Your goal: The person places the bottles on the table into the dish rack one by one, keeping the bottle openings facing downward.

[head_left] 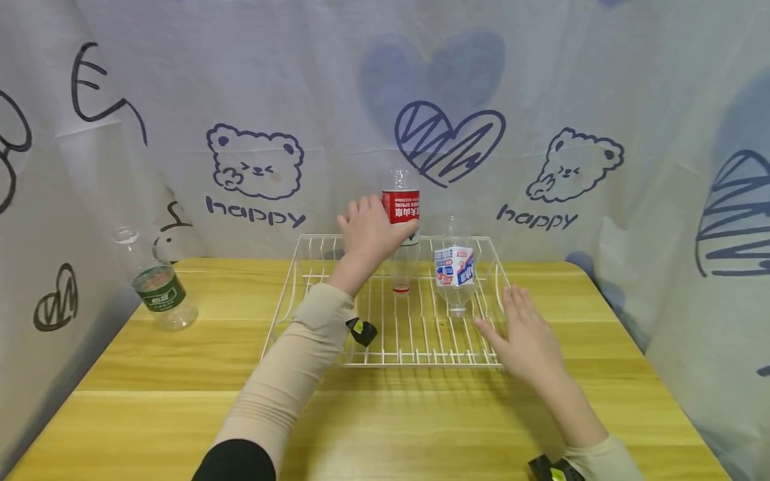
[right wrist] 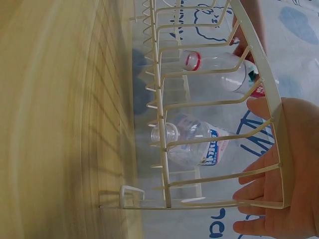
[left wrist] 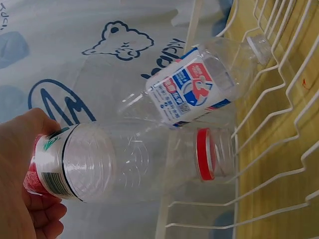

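And here's the left hand [head_left: 368,230], fingers and thumb wrapped round the red-labelled bottle [head_left: 401,207], a firm-looking hold about the label. The bottle is over the white wire rack [head_left: 415,365], towards its back, upside down with its neck pointing at the wires; whether the mouth is touching them, I can't tell from here. Over on the other side, the right hand [head_left: 532,337] has no bottle at all: fingers long and loosely spread, thumb well apart, resting against the rack's right side — a steadying touch, I'd say, rather than a grip.

Just to the right of the held bottle, the white-and-blue-labelled bottle [head_left: 455,267] is in the rack neck down, a little tilted. And off to the left, well apart from the rack, the green-labelled bottle [head_left: 159,288] stands mouth up on the table [head_left: 150,401], no hand near it.

So the step in hand, as I read it: seating the red-labelled bottle neck down beside its neighbour. The next move seems to call for patience — settle the neck between the wires, check that the bottle leans safely, then loosen the fingers gently. It looks light and top-heavy that way up; a careless release could tip it into the other one.
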Demonstrator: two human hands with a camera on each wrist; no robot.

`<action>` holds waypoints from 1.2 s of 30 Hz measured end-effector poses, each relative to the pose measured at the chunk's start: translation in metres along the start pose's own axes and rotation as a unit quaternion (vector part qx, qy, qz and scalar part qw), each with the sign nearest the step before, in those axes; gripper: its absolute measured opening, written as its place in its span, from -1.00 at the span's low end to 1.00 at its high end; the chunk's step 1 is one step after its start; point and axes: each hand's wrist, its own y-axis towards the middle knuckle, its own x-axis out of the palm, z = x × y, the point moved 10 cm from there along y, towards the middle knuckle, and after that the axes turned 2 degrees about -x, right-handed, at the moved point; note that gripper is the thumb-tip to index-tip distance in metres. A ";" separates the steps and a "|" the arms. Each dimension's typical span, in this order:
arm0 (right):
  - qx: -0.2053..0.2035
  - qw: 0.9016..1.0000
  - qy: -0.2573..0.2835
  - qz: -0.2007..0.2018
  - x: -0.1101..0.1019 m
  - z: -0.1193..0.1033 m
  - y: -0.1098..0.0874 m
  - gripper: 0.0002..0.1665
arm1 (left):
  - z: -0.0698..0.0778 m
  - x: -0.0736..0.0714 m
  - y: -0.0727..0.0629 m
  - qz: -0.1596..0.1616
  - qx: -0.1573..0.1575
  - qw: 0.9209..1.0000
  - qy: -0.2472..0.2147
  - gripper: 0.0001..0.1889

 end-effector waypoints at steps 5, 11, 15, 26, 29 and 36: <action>0.001 1.000 0.001 -0.007 0.002 0.000 0.001 0.12 | -0.008 0.018 0.001 -0.028 -0.012 1.000 0.000 -0.19; 0.005 1.000 0.000 -0.012 0.003 0.001 -0.002 0.13 | -0.013 0.036 -0.001 -0.060 -0.015 0.998 0.016 -0.16; 0.007 1.000 -0.002 -0.014 0.003 0.001 -0.003 0.13 | -0.015 0.042 -0.004 -0.073 -0.015 0.997 0.015 -0.19; 0.005 1.000 0.000 -0.016 0.002 -0.001 -0.002 0.11 | -0.019 0.050 -0.004 -0.083 -0.020 0.996 0.022 -0.15; 0.004 1.000 -0.001 -0.015 0.002 -0.001 -0.002 0.10 | -0.022 0.052 -0.003 -0.087 -0.023 0.996 0.022 -0.13; 0.004 1.000 -0.002 -0.019 0.004 -0.001 -0.002 0.13 | -0.027 0.057 -0.003 -0.095 -0.033 0.995 0.009 -0.19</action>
